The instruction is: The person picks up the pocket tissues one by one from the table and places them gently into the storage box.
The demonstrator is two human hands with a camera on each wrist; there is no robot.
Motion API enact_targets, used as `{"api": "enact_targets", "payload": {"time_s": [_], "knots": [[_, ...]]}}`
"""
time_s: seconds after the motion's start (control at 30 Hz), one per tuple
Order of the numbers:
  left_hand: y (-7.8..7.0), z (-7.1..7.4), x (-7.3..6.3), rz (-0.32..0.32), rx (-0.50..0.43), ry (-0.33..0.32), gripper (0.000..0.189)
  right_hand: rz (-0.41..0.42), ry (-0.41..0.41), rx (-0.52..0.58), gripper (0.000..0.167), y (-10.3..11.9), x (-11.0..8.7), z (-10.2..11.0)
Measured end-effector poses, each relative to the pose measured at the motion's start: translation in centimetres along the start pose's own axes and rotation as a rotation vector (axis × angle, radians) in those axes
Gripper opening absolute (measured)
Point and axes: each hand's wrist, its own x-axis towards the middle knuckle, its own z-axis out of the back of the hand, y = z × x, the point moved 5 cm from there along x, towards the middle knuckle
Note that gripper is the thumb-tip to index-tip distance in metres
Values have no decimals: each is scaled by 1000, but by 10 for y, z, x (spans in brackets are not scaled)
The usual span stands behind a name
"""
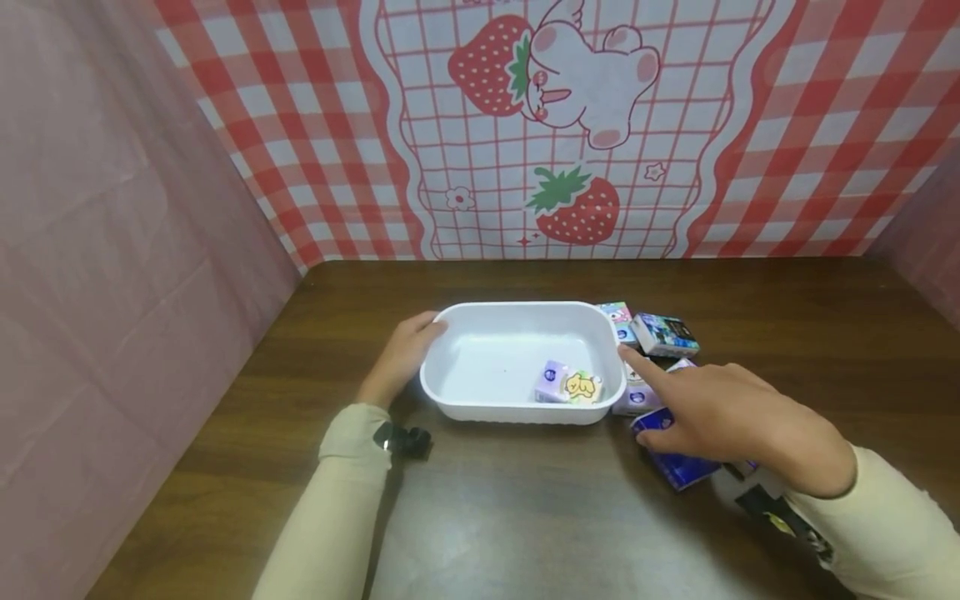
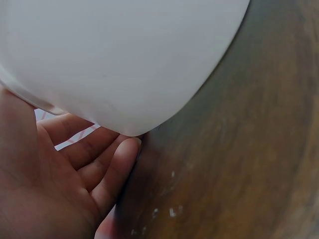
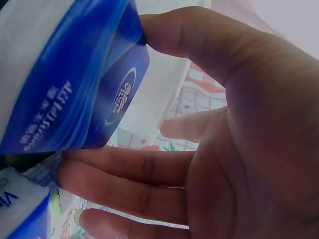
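A white plastic basin (image 1: 483,362) stands on the table, and a purple tissue pack with a yellow cartoon animal (image 1: 581,385) lies in its right front part. My left hand (image 1: 405,354) holds the basin's left end, thumb at the rim and fingers against the outer wall (image 2: 99,59). At the right end, my right hand (image 1: 727,417) pinches a blue tissue pack (image 3: 107,84) between thumb and fingers. Its index finger (image 1: 637,364) stretches toward the basin's right rim. In the head view the hand covers part of the blue pack.
Several more tissue packs crowd the basin's right side: a pink and light-blue one (image 1: 618,322), a dark patterned one (image 1: 666,335) and a purple one (image 1: 636,400). Behind the wooden table (image 1: 360,292) hangs a red checked cloth (image 1: 360,183); a pink curtain (image 1: 127,250) borders the left.
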Motion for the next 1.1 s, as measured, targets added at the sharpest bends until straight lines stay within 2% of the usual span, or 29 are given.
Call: {"api": "enact_targets", "payload": {"time_s": [0.13, 0.3, 0.4, 0.57, 0.83, 1.1], "knots": [[0, 1, -1, -5, -8, -4, 39, 3, -38, 0, 101, -3, 0, 5], [-1, 1, -2, 1, -9, -8, 39, 16, -102, 25, 88, -5, 0, 10], [-1, 1, -2, 0, -11, -6, 39, 20, -108, 54, 82, -7, -1, 12], [-2, 0, -2, 2, -11, -6, 39, 33, -129, 73, 80, -8, -2, 15], [-3, -1, -2, 8, -7, -9, 39, 100, -214, 64, 75, -5, -7, 22], [-2, -1, -2, 4, -3, -15, 39, 115, -214, 81, 70, 2, -8, 30]]}}
